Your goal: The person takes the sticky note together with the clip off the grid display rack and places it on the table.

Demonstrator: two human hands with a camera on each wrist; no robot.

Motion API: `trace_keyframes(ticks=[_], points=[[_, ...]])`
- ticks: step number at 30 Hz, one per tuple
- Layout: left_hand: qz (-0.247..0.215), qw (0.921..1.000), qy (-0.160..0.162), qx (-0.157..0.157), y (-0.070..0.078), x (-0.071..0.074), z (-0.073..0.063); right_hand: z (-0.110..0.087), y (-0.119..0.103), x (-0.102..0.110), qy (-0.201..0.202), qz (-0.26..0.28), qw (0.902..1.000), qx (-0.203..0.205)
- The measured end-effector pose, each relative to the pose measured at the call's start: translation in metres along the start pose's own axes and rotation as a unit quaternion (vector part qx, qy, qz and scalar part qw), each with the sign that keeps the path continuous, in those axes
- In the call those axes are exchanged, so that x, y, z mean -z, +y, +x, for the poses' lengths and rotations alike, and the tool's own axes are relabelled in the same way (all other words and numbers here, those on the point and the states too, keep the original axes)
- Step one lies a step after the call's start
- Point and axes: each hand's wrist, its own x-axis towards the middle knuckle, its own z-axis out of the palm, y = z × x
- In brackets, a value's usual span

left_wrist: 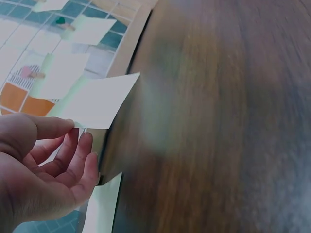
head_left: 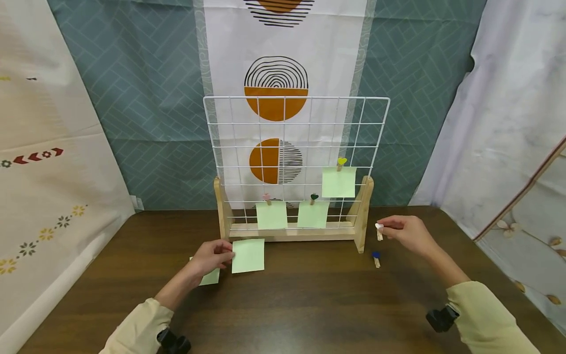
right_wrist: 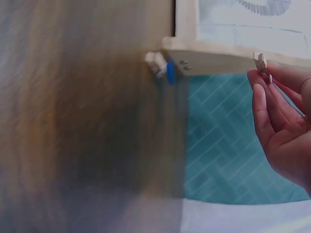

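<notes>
My left hand point(head_left: 210, 259) pinches a pale green sticky note point(head_left: 248, 255) by its left edge, held up over the table in front of the rack. Under that hand another green note point(head_left: 210, 278) lies on the table, partly hidden. At the right, my right hand point(head_left: 409, 233) pinches a small wooden clothespin with a white heart point(head_left: 379, 231) between thumb and fingertips. A clothespin with a blue heart point(head_left: 376, 259) lies on the table just below. On the white wire grid point(head_left: 292, 124) hang three green notes, under pink point(head_left: 267, 198), dark green point(head_left: 314, 198) and yellow point(head_left: 341, 163) heart clothespins.
The grid stands in a wooden base point(head_left: 292, 233) with slanted side posts at the table's back. Behind it hangs a teal curtain point(head_left: 155, 123) with a white printed panel. White cloths flank the dark wooden table point(head_left: 300, 305) on both sides.
</notes>
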Motion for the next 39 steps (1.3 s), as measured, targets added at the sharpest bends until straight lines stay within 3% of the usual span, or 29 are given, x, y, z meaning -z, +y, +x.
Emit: trace_keyframes(ticks=[5,10,26,39], points=[[0.050,0.9987,0.007,-0.008,-0.004,0.000,0.000,-0.004,0.017,-0.004,-0.020,-0.021,0.9994,-0.017],[0.092,0.9955,0.014,-0.016,-0.003,-0.001,-0.001,-0.010,0.029,-0.008,-0.036,-0.003,0.9987,-0.036],[0.122,0.9921,0.029,0.010,-0.009,0.006,-0.006,-0.017,0.051,-0.016,-0.051,0.051,0.9954,-0.063],[0.134,0.9907,0.017,0.016,-0.009,0.012,-0.011,-0.019,0.055,-0.018,-0.087,0.031,0.9925,-0.079]])
